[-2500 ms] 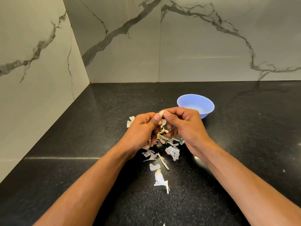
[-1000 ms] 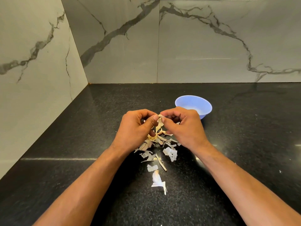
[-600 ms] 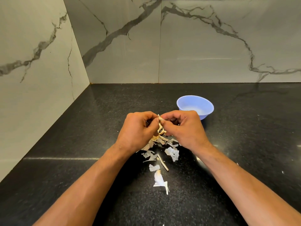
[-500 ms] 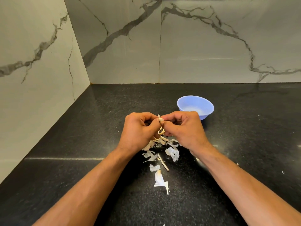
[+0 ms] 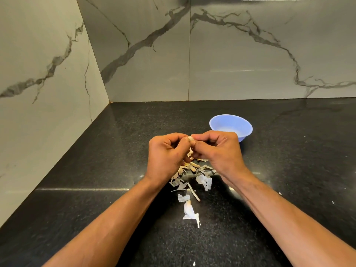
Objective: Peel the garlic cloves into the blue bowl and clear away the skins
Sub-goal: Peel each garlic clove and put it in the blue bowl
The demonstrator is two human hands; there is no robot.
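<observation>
Together, left hand (image 5: 167, 155) and right hand (image 5: 217, 151) pinch one garlic clove (image 5: 190, 139) — each grip narrow.

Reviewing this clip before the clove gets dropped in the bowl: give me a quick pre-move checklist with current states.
1. Garlic clove pinched between left hand and right hand: ok.
2. Clove fully peeled: cannot tell, fingers cover most of it.
3. Blue bowl upright, apart from the hands: ok.
4. Bowl contents: cannot tell.
5. Skins cleared from countertop: not ok.
</observation>
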